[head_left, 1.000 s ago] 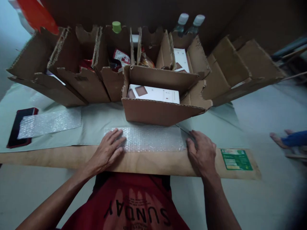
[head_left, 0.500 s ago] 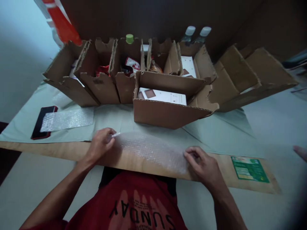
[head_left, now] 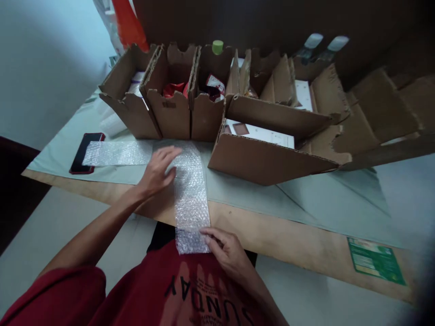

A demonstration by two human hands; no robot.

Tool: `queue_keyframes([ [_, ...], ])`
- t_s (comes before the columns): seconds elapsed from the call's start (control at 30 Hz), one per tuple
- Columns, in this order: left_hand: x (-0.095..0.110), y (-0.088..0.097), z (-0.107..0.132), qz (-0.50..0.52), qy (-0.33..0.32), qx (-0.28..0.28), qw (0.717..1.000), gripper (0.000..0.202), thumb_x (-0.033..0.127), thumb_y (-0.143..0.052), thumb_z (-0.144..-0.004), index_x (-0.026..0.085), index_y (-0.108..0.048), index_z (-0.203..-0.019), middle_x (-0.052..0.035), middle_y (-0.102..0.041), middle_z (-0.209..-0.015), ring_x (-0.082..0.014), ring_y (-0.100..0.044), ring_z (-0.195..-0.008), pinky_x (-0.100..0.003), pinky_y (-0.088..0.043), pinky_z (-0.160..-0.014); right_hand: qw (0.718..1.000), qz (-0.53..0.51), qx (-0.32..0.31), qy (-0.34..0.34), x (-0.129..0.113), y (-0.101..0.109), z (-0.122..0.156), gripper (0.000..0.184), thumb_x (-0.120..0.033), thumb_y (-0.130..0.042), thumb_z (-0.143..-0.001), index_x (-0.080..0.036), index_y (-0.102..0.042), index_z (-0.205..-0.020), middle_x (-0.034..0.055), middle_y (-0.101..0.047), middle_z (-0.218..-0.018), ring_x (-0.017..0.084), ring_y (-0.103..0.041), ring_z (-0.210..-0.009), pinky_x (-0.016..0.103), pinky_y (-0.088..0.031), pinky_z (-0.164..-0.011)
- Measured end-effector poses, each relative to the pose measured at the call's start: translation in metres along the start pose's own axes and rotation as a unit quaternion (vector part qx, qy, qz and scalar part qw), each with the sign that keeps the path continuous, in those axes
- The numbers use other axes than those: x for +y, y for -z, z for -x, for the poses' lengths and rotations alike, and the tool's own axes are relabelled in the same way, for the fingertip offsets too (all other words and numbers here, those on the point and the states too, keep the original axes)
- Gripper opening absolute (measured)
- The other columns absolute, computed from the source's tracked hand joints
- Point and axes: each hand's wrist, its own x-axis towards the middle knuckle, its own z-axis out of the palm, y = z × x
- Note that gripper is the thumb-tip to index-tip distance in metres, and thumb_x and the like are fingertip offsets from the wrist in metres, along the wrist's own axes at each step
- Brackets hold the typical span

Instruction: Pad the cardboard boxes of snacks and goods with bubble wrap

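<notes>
A strip of clear bubble wrap (head_left: 192, 194) lies lengthwise from the green cloth over the bare wooden edge, its near end overhanging toward my red shirt. My right hand (head_left: 227, 251) pinches the right side of that near end between thumb and fingers. Beside the strip's far part, my left hand (head_left: 159, 172) is open, thumb apart from the fingers, with the fingertips over its left edge. A second bubble wrap piece (head_left: 118, 153) lies flat to the left, partly on top of a dark phone (head_left: 83, 156) with a red rim.
Several open cardboard bins (head_left: 175, 113) stand in a row at the back, holding packets and white boxes. One cardboard bin (head_left: 272, 158) sits crosswise in front with a white box (head_left: 261, 133) inside. A green printed packet (head_left: 375, 260) lies on the wooden edge (head_left: 258, 222) at right.
The bubble wrap strip has turned from crosswise to lengthwise and now lies on the table. My left hand has let go of it and moved forward; my right hand came nearer my body.
</notes>
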Motion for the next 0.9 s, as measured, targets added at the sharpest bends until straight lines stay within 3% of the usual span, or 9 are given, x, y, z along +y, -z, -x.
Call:
queue_keyframes([
  [0.07,0.015,0.02,0.053,0.074,-0.012,-0.07,0.995,0.06,0.005,-0.047,-0.088,0.029,-0.054,-0.142,-0.0076,-0.062,-0.141,-0.0288,-0.046,-0.143,-0.056,-0.042,-0.116,0.994,-0.101,-0.012,-0.039,-0.002,0.002,0.002,0.03,-0.04,-0.057,-0.097,-0.023,-0.077,-0.11,0.0043,-0.076,-0.087,0.017,-0.068,-0.074,0.031,-0.052,-0.07],
  [0.2,0.056,0.038,0.122,0.144,0.028,-0.207,0.967,0.078,0.01,-0.053,-0.087,0.028,-0.031,-0.16,-0.0126,-0.04,-0.164,-0.0354,-0.027,-0.156,-0.064,-0.037,-0.119,0.953,-0.296,-0.012,-0.056,-0.005,-0.002,-0.01,0.036,-0.052,-0.06,-0.096,-0.022,-0.075,-0.108,0.0007,-0.07,-0.071,0.012,-0.058,-0.059,0.026,-0.046,-0.064],
  [0.3,0.075,0.019,0.127,0.18,0.08,-0.134,0.971,0.07,0.018,-0.059,-0.091,0.027,-0.036,-0.157,-0.0155,-0.057,-0.147,-0.0321,-0.051,-0.14,-0.054,-0.051,-0.11,0.922,-0.384,-0.004,-0.059,-0.01,-0.006,-0.028,0.038,-0.054,-0.062,-0.094,-0.021,-0.072,-0.11,0.0072,-0.075,-0.087,0.015,-0.067,-0.071,0.027,-0.048,-0.063],
  [0.4,0.075,-0.006,0.109,0.171,0.222,-0.019,0.96,0.046,0.021,-0.055,-0.096,0.022,-0.054,-0.141,-0.0088,-0.072,-0.109,-0.0206,-0.07,-0.1,-0.036,-0.06,-0.088,0.923,-0.382,0.032,-0.044,-0.013,-0.004,-0.039,0.045,-0.052,-0.062,-0.095,-0.022,-0.063,-0.129,0.0112,-0.076,-0.106,0.019,-0.072,-0.083,0.028,-0.051,-0.062],
  [0.5,0.067,-0.017,0.091,0.144,0.305,-0.001,0.941,0.047,0.025,-0.056,-0.093,0.017,-0.055,-0.139,-0.0031,-0.07,-0.089,-0.0164,-0.067,-0.078,-0.03,-0.057,-0.074,0.963,-0.247,0.106,0.015,-0.011,0.002,-0.037,0.056,-0.043,-0.058,-0.099,-0.025,-0.044,-0.151,0.0092,-0.075,-0.109,0.017,-0.07,-0.079,0.031,-0.055,-0.066],
  [0.57,0.063,-0.02,0.086,0.131,0.303,-0.006,0.944,0.054,0.025,-0.057,-0.09,0.016,-0.052,-0.143,-0.0011,-0.069,-0.085,-0.0159,-0.065,-0.073,-0.029,-0.055,-0.07,0.981,-0.071,0.15,0.099,-0.008,0.006,-0.034,0.051,-0.032,-0.058,-0.1,-0.025,-0.048,-0.149,0.0088,-0.074,-0.111,0.018,-0.07,-0.085,0.036,-0.058,-0.077],
  [0.63,0.06,-0.023,0.085,0.108,0.286,-0.006,0.952,0.057,0.024,-0.058,-0.089,0.016,-0.051,-0.145,-0.0008,-0.069,-0.085,-0.0162,-0.064,-0.073,-0.029,-0.055,-0.071,0.958,0.127,0.162,0.199,-0.004,0.007,-0.036,0.043,-0.021,-0.058,-0.097,-0.025,-0.058,-0.14,0.0111,-0.071,-0.123,0.024,-0.069,-0.105,0.044,-0.056,-0.092],
  [0.73,0.058,-0.027,0.086,0.071,0.261,0.005,0.963,0.058,0.022,-0.059,-0.089,0.019,-0.05,-0.146,-0.0002,-0.069,-0.082,-0.0174,-0.065,-0.075,-0.031,-0.055,-0.075,0.885,0.345,0.119,0.288,0.001,0.006,-0.049,0.045,-0.01,-0.057,-0.092,-0.024,-0.063,-0.134,0.0145,-0.059,-0.147,0.031,-0.054,-0.136,0.052,-0.049,-0.103],
  [0.9,0.062,-0.017,0.091,0.058,0.22,0.016,0.974,0.056,0.029,-0.065,-0.091,0.02,-0.051,-0.144,-0.0057,-0.07,-0.097,-0.0213,-0.067,-0.087,-0.037,-0.057,-0.084,0.839,0.418,0.104,0.333,0.005,0.002,-0.067,0.033,-0.006,-0.055,-0.094,-0.019,-0.07,-0.12,0.0144,-0.067,-0.138,0.03,-0.056,-0.134,0.048,-0.047,-0.1],
])
